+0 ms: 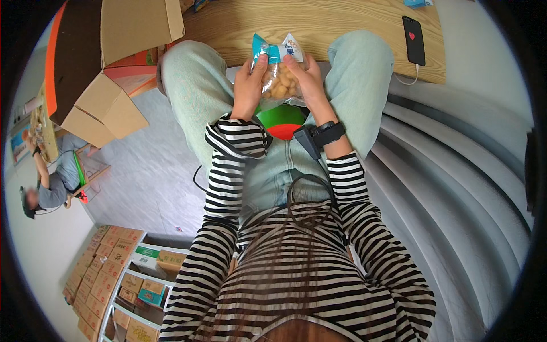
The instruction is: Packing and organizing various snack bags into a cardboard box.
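A clear plastic snack bag (280,81) with a blue and white printed top is held up between my knees. Pale tan, nut-like pieces fill its lower part. My left hand (249,87) grips the bag's left side, thumb on the front. On the opposite side my right hand (308,79) pinches it, thumb likewise in front; the fingers behind are mostly hidden. A black device on a strap (322,136) sits on my right wrist, with a cable running from it. Below the bag, a green and red seat (282,122) shows between my thighs.
Ahead is a wooden table (307,19) with a black phone (413,40) on a white cable. An open cardboard box (141,30) stands at left. Farther left, another person (60,175) sits at a table. Stacked cartons (102,273) and a shelf (147,273) lie behind left; grey folds (444,171) line the right.
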`<action>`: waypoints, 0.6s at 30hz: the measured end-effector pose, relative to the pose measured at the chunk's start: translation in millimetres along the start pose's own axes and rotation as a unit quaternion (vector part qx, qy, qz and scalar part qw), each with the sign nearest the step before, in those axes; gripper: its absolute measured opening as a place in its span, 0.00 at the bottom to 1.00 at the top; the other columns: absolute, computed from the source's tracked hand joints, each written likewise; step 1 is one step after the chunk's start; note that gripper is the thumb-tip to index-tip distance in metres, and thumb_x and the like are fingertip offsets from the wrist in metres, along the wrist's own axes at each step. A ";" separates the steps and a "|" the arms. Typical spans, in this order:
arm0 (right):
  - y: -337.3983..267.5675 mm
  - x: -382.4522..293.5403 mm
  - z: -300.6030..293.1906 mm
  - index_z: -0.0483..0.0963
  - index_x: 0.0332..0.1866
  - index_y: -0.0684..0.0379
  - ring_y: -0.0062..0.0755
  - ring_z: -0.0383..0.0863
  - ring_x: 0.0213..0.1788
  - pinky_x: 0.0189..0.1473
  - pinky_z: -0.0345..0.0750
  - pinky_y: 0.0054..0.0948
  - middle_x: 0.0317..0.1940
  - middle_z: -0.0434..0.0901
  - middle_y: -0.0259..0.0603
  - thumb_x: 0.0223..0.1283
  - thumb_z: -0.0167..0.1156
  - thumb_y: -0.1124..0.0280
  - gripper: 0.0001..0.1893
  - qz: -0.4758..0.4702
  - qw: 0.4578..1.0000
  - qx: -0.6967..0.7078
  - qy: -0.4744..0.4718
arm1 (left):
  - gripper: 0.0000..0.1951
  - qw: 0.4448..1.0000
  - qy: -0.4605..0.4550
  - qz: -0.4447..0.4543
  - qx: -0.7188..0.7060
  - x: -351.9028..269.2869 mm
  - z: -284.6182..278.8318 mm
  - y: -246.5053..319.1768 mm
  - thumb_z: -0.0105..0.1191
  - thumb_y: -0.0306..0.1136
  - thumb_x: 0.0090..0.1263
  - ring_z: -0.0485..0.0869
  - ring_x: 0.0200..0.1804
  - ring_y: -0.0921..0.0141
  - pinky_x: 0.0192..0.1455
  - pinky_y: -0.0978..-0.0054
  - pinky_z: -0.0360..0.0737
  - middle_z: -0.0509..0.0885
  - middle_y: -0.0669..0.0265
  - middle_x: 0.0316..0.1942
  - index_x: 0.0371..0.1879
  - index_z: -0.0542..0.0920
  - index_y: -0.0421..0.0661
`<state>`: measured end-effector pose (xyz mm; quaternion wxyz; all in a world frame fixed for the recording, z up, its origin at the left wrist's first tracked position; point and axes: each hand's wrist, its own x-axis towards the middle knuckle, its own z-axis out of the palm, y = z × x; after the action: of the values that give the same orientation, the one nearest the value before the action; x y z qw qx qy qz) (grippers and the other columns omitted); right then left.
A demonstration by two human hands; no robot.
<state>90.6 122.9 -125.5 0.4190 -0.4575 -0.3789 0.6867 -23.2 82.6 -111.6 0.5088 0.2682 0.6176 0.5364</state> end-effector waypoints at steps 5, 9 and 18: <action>-2.5 -1.0 1.1 0.66 0.36 0.67 0.23 0.71 0.34 0.37 0.68 0.20 0.32 0.72 0.40 0.39 0.62 0.57 0.25 -0.031 0.998 -0.056 0.017 | 0.21 0.999 -0.011 -0.014 0.028 5.0 -6.2 -10.8 0.43 0.46 0.60 0.69 0.26 0.78 0.30 0.83 0.67 0.74 0.65 0.25 0.30 0.72 0.35; 3.9 1.6 -2.2 0.66 0.36 0.66 0.24 0.72 0.35 0.38 0.68 0.20 0.33 0.73 0.41 0.40 0.62 0.61 0.22 -0.057 0.994 -0.096 0.004 | 0.22 0.998 -0.006 -0.070 -0.004 -2.6 0.8 6.7 0.46 0.47 0.58 0.70 0.29 0.76 0.33 0.82 0.68 0.73 0.63 0.29 0.34 0.69 0.35; 11.3 3.6 -1.0 0.58 0.49 0.63 0.26 0.68 0.44 0.44 0.66 0.21 0.41 0.68 0.42 0.42 0.60 0.69 0.27 -0.082 0.996 -0.002 -0.047 | 0.24 1.000 0.003 0.006 0.021 -3.3 3.5 -0.2 0.52 0.43 0.53 0.72 0.34 0.73 0.37 0.80 0.70 0.73 0.59 0.33 0.38 0.64 0.35</action>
<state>88.1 122.3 -137.1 0.4544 -0.3933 -0.4357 0.6701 -18.8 81.0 -110.3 0.4982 0.2811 0.6282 0.5274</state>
